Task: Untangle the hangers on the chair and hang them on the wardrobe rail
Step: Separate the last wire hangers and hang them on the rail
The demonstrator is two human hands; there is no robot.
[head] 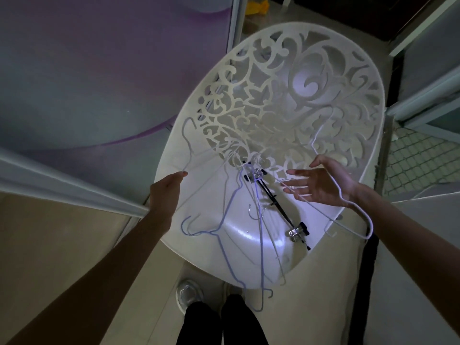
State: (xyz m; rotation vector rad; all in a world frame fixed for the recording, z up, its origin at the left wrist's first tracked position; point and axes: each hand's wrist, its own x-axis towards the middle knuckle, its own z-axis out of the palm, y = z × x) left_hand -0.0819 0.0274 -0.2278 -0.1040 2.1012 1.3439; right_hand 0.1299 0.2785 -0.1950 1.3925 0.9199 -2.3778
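A white plastic chair (311, 100) with a cut-out scroll back holds a tangle of thin wire hangers (251, 220) on its seat. Among them lies a black clip hanger (276, 205) with metal clips. My left hand (165, 192) pinches a white wire hanger (189, 148) near its neck, lifting it at the chair's left edge. My right hand (321, 181) is spread, fingers straight, over the seat's right side. Another white wire hanger (358, 210) runs across its palm and past my wrist. A blue hanger (199, 232) hangs over the seat's front edge.
A sliding wardrobe door (87, 70) with a purple and grey pattern stands at the left, its frame (74, 185) close to my left arm. A wire-mesh panel (418, 160) is at the right. My legs (224, 324) stand in front of the chair on a tiled floor.
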